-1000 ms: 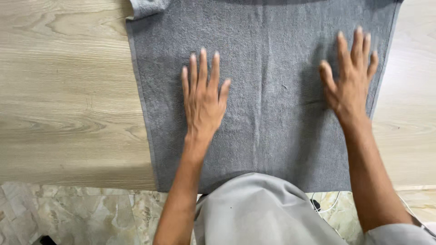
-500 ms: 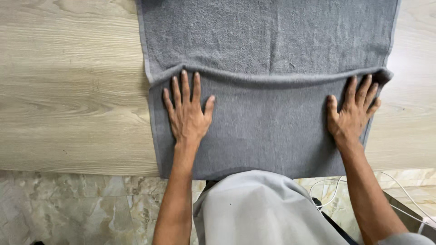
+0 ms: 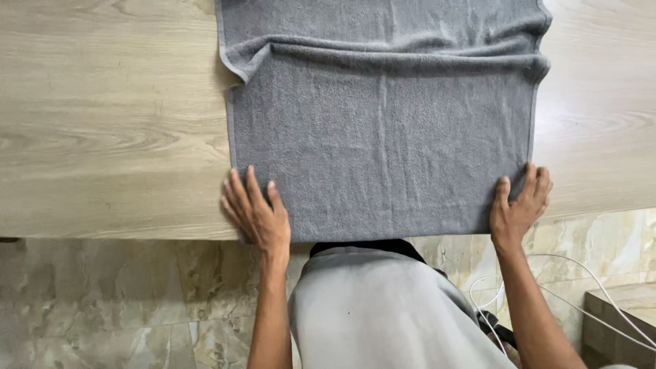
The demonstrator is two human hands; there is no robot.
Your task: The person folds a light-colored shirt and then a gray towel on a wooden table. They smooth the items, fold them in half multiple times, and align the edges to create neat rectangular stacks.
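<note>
A grey towel (image 3: 383,137) lies on the light wooden table (image 3: 109,137), with a raised fold across its far part. My left hand (image 3: 254,213) covers the towel's near left corner at the table's front edge, fingers on top and thumb hidden beneath. At the near right corner, my right hand (image 3: 519,205) holds the towel, thumb on the cloth and fingers along its side edge. Both arms reach out from my grey-clad body.
Below the table's front edge is a marbled tile floor (image 3: 102,301). White cables (image 3: 588,301) trail over the floor at the lower right, next to a wooden block (image 3: 622,314). Bare tabletop lies on both sides of the towel.
Both hands slid back over the towel from its middle to the near corners. The fold in the towel now lies further from me.
</note>
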